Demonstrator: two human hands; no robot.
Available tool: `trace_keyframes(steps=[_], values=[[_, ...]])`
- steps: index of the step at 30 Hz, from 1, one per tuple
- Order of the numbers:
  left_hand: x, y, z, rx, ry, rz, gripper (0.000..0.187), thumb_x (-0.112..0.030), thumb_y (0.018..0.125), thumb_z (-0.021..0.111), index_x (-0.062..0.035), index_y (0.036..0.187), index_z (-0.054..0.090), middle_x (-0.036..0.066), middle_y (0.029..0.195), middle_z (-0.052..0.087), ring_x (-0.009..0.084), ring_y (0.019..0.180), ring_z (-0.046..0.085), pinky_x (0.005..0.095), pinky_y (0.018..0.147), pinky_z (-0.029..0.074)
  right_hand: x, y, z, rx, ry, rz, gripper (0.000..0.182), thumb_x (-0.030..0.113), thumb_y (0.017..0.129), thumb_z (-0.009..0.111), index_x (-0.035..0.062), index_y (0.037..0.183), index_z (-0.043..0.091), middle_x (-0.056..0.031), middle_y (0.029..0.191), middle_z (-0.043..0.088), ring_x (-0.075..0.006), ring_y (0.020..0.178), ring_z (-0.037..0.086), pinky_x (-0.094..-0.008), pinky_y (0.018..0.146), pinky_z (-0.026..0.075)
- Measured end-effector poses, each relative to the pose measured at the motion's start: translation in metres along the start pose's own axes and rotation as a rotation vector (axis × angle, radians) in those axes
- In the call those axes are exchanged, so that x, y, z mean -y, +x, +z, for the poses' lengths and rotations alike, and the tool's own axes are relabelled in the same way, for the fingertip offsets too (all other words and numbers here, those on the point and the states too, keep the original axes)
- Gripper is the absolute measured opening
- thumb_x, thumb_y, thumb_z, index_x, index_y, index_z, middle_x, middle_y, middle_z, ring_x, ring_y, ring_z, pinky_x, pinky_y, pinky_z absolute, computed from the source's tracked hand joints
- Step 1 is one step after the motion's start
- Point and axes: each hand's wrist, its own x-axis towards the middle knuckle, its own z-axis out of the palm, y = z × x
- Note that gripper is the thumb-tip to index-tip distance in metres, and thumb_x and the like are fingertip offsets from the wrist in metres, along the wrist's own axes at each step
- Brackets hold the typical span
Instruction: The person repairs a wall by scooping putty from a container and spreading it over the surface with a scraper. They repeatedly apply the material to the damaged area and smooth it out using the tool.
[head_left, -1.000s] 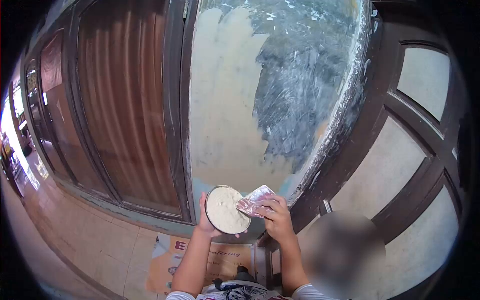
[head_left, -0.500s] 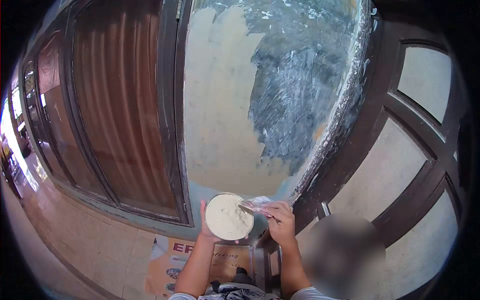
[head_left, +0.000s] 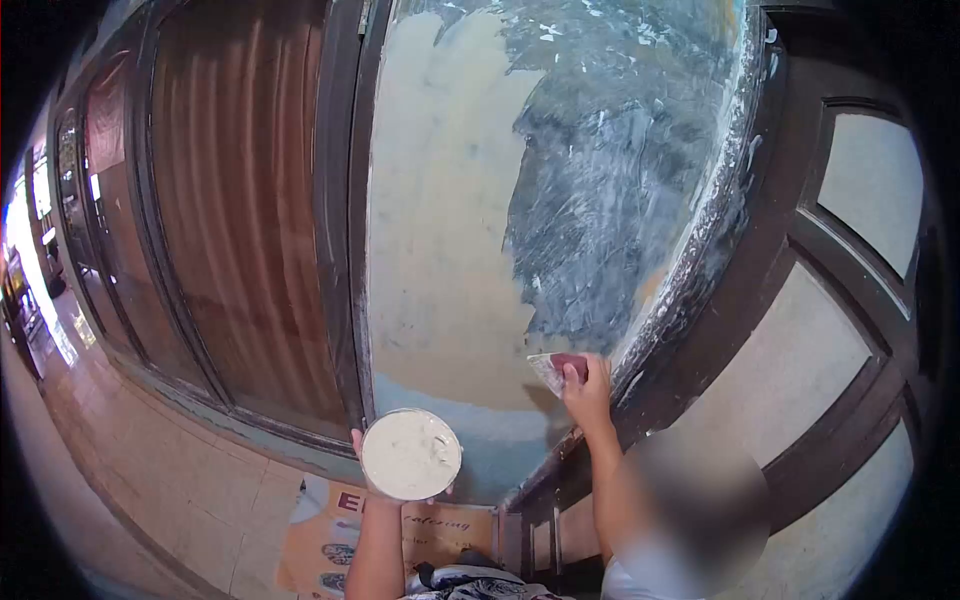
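My left hand (head_left: 374, 492) holds up a round tub (head_left: 411, 456) from below, its thumb along the left rim and fingertips showing at the lower right. Pale cream putty fills the tub, with a small gouge near its right side. In my right hand (head_left: 590, 388) is a putty knife (head_left: 546, 373) with a reddish-brown handle and a whitish, smeared blade. The blade is close to the lower part of the wall panel (head_left: 440, 230); whether it touches cannot be made out. Cream filler coats the panel's left side, and dark grey-blue patches show on the right.
A dark wooden door (head_left: 790, 330) with pale panels borders the wall on the right. On the left stands a brown-framed glass window (head_left: 240, 220) with a curtain behind it. A printed banner (head_left: 310, 545) lies on the tiled floor (head_left: 190, 480). A blurred round patch covers the lower right.
My right hand has lifted the putty knife out of the tub and moved up and right to the wall. My left hand has shifted the tub left and slightly down.
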Motion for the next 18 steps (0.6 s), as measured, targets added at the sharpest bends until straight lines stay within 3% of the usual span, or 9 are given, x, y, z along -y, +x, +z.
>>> trace_keyframes(steps=[4,5,8,10,11,13,18], values=[[-0.004,0.015,-0.005,0.068,0.015,0.001,0.108,-0.093,0.073,0.048,-0.0206,0.152,0.038,0.034,0.145,0.044,0.0725,0.099,0.053,0.0716,0.060,0.057,-0.034,0.031,0.027,0.012,-0.174,-0.201,0.040,0.034,0.087,0.074,0.0038,0.112,0.064,-0.0148,0.104,0.063,-0.0377,0.101,0.054,-0.0521,0.086,0.038],[-0.008,0.022,-0.009,0.157,0.059,-0.083,0.109,-0.092,0.073,0.049,-0.0194,0.153,0.037,0.034,0.148,0.041,0.0733,0.101,0.052,0.0736,0.061,0.055,-0.043,0.034,0.032,0.013,-0.166,-0.208,0.040,0.034,0.087,0.074,0.0038,0.112,0.064,-0.0148,0.104,0.063,-0.0377,0.101,0.054,-0.0521,0.086,0.038],[-0.013,0.028,-0.025,0.143,0.050,-0.048,0.109,-0.092,0.074,0.049,-0.0180,0.154,0.036,0.034,0.150,0.038,0.0733,0.103,0.051,0.0743,0.061,0.055,-0.054,0.046,0.043,0.042,-0.274,-0.292,0.042,0.034,0.081,0.079,0.0038,0.106,0.064,-0.0117,0.099,0.062,-0.0358,0.098,0.053,-0.0518,0.083,0.036],[-0.011,0.032,-0.026,-0.023,-0.013,0.123,0.109,-0.091,0.074,0.050,-0.0169,0.153,0.036,0.034,0.150,0.037,0.0730,0.103,0.051,0.0744,0.060,0.055,-0.056,0.052,0.045,0.045,-0.283,-0.332,0.040,0.036,0.083,0.076,0.0046,0.105,0.065,-0.0115,0.098,0.062,-0.0351,0.097,0.053,-0.0510,0.083,0.035],[-0.010,0.036,-0.028,-0.022,-0.013,0.128,0.109,-0.091,0.074,0.050,-0.0169,0.153,0.036,0.034,0.150,0.037,0.0730,0.103,0.051,0.0744,0.060,0.055,-0.056,0.055,0.045,0.044,-0.296,-0.365,0.038,0.038,0.086,0.073,0.0055,0.104,0.065,-0.0114,0.097,0.061,-0.0344,0.096,0.053,-0.0501,0.083,0.035],[-0.012,0.046,-0.034,0.168,0.033,0.040,0.109,-0.091,0.074,0.050,-0.0167,0.152,0.037,0.034,0.149,0.039,0.0731,0.102,0.051,0.0742,0.060,0.055,-0.048,0.066,0.044,0.057,-0.274,-0.387,0.036,0.038,0.086,0.073,0.0069,0.102,0.065,-0.0095,0.094,0.060,-0.0333,0.094,0.053,-0.0498,0.082,0.034],[-0.006,0.053,-0.035,0.115,0.031,0.067,0.111,-0.091,0.072,0.052,-0.0160,0.152,0.038,0.037,0.146,0.040,0.0727,0.098,0.052,0.0719,0.057,0.056,-0.048,0.077,0.047,0.070,-0.310,-0.376,0.033,0.037,0.085,0.073,0.0091,0.101,0.066,-0.0062,0.092,0.060,-0.0295,0.093,0.054,-0.0490,0.079,0.031]])
